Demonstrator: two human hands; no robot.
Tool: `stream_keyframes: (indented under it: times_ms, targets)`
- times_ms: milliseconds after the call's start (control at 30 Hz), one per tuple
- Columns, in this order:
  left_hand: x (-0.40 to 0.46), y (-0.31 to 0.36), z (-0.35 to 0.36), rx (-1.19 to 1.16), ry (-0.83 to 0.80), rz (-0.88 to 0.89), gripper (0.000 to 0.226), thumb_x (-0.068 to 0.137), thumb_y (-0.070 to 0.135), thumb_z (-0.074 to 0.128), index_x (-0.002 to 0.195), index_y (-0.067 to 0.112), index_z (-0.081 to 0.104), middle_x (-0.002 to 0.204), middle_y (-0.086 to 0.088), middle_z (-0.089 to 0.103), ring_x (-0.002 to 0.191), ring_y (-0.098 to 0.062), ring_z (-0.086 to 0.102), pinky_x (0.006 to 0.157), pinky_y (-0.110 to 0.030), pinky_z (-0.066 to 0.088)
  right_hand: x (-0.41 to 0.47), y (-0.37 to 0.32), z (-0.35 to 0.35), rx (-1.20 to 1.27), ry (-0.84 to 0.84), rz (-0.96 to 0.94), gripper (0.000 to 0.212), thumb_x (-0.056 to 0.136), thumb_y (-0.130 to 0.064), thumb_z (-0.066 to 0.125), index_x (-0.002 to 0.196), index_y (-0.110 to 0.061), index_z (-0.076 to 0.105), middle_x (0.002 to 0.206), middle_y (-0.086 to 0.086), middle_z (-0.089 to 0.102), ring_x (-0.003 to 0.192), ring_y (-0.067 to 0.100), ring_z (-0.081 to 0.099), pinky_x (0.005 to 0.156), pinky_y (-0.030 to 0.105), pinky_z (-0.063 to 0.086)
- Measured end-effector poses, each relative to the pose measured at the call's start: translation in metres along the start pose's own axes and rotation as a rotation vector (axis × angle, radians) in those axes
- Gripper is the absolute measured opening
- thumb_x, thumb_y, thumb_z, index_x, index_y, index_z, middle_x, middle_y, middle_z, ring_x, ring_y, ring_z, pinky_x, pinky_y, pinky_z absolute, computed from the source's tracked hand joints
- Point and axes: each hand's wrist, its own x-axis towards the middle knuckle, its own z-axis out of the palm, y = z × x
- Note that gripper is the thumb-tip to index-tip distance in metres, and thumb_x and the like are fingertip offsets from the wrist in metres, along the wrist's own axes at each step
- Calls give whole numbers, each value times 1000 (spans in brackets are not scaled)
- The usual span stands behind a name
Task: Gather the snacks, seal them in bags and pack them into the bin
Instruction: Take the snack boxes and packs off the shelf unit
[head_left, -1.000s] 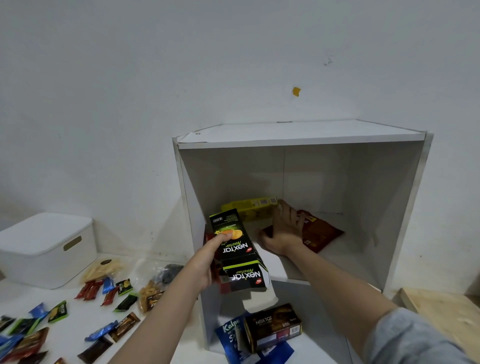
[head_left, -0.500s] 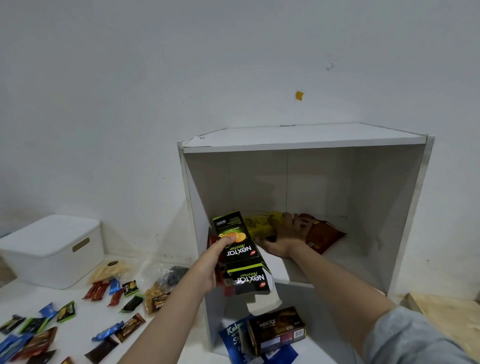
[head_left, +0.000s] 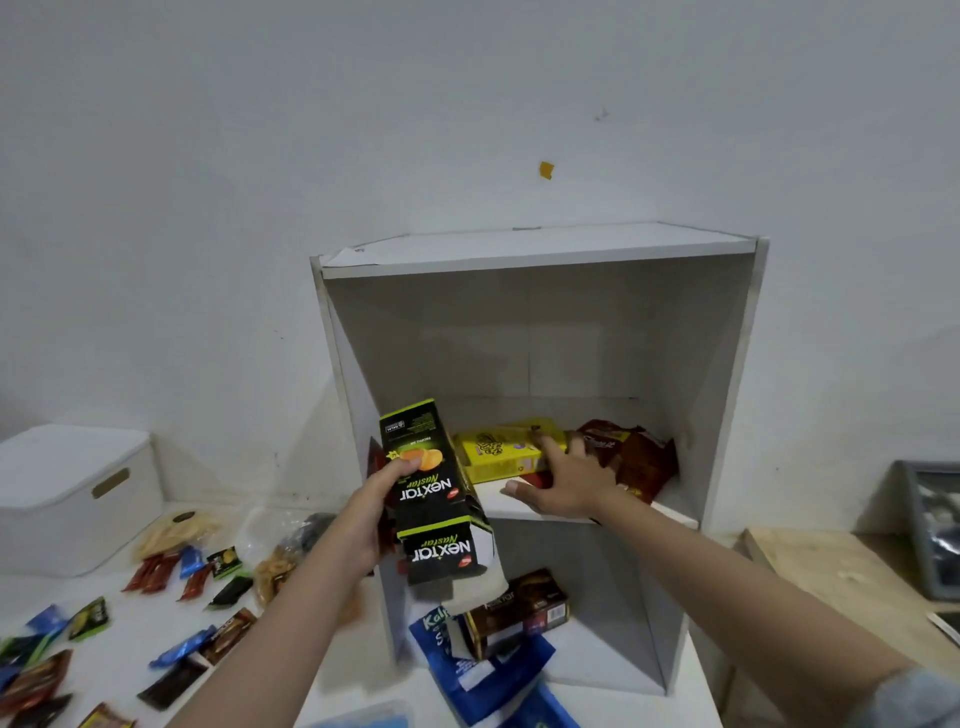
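Centre frame: the left hand grips a black-and-green box printed "Nextar Nastar", inverted, before the white shelf unit. The right hand, fingers spread and holding nothing, reaches toward the yellow box on the upper shelf.

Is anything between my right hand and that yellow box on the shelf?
Nothing visible. The right hand reaches straight to the yellow box, fingertips at its right end; the brown bag lies off to the right.

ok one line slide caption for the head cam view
Left hand holds a black Nextar box while right hand reaches for the yellow box on the shelf.
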Motion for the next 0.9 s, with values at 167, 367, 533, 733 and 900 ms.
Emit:
stream_keyframes:
  times_ms: [167, 367, 533, 733, 900]
  targets:
    - [-24, -8, -13, 9, -15, 3, 88, 46, 41, 85, 124, 12, 56, 111, -16, 70, 105, -38, 65, 101, -55, 44, -43, 4, -5, -74, -90, -63, 113, 54, -90, 52, 143, -50, -5, 152, 10, 7, 139, 45, 16, 106, 70, 9]
    - [-57, -25, -20, -23, -10, -15, 100, 35, 43, 90, 124, 12, 56, 113, -17, 69, 105, -38, 65, 100, -56, 45, -77, 7, 0, -146, 6, -108, 115, 54, -61, 78, 142, -48, 5, 135, 11, 25, 129, 39, 32, 101, 66, 28]
    - [-79, -40, -31, -60, 25, -20, 62, 64, 32, 76, 120, 13, 56, 111, -18, 70, 103, -39, 65, 97, -56, 46, -94, 8, -10, -187, 117, -209, 71, 82, -32, 64, 142, -34, 27, 121, 16, 45, 102, 38, 58, 78, 39, 50]
    - [-101, -49, -51, -95, 45, -30, 54, 67, 32, 73, 115, 12, 59, 110, -18, 70, 105, -39, 64, 101, -57, 43, -127, -11, -24, -26, 264, -269, 55, 83, -28, 61, 135, -22, 45, 119, 13, 57, 101, 37, 59, 76, 35, 46]
    - [-124, -47, -82, -121, 49, -28, 61, 62, 33, 79, 116, 13, 60, 112, -18, 69, 107, -40, 64, 100, -57, 43, -174, -73, -22, 232, 260, -338, 36, 84, -34, 62, 116, -21, 52, 100, 4, 68, 89, 27, 61, 72, 35, 49]
